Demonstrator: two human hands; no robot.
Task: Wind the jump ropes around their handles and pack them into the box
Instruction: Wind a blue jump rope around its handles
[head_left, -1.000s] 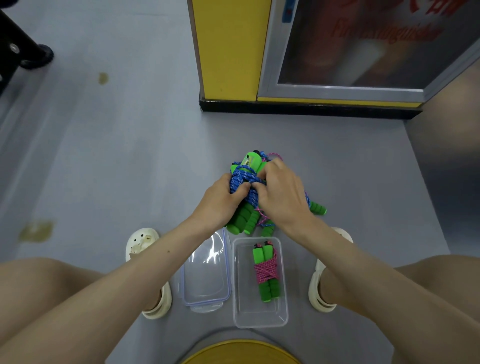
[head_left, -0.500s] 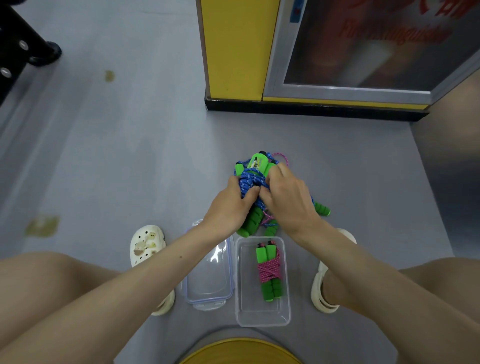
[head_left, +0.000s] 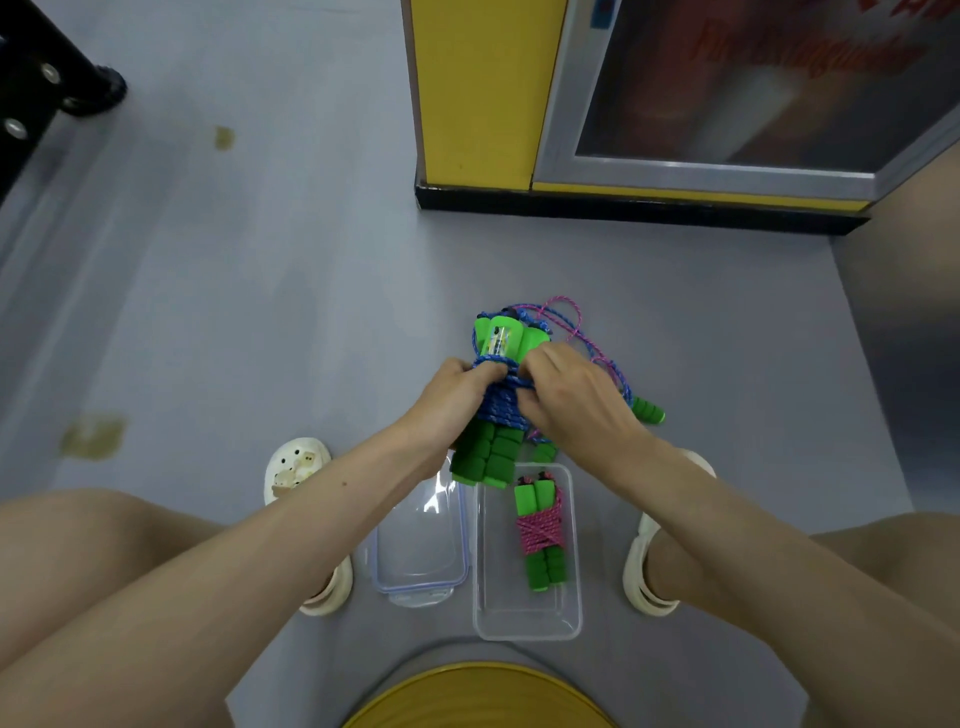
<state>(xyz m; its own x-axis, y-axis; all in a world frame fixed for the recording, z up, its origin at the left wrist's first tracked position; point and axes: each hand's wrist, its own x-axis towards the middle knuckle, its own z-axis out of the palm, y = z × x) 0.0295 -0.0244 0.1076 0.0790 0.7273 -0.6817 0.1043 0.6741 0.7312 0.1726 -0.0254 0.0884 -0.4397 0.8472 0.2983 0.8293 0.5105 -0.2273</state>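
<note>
1. The clear rectangular plastic box (head_left: 500, 592) lies open on the grey floor (head_left: 260, 312) between the person's feet. Inside it, toward its right wall and lengthwise, lies one finished bundle, the green foam handles wound with pink rope (head_left: 540, 535).
2. Just left of the box, beside its wall, lies the clear plastic lid with a bluish rim (head_left: 421, 551).
3. Just beyond the box's far end, both hands hold up the green foam handles wound with blue rope (head_left: 501, 415). The foam ends hang over the far left corner of the box.
4. The left hand (head_left: 449, 400) has its fingers curled round the blue windings from the left. The right hand (head_left: 576, 400) closes its fingers and thumb on the same windings from the right.
5. Beyond the box and to its right, a loose pink-roped jump rope with a green foam handle (head_left: 649, 411) lies on the floor, partly hidden by the right hand.
6. One handle of the held bundle carries a small clear window with a coloured strip (head_left: 498, 340); its print is too small to read.
7. Far beyond the box stands a yellow cabinet with a metal-framed glass door (head_left: 478, 93). The red lettering (head_left: 800, 49) on the glass is too blurred to read.
8. A white perforated clog (head_left: 296, 467) sits to the left of the box and a second white clog (head_left: 647, 577) to its right. A yellow round rim (head_left: 478, 696) shows on the near side.
</note>
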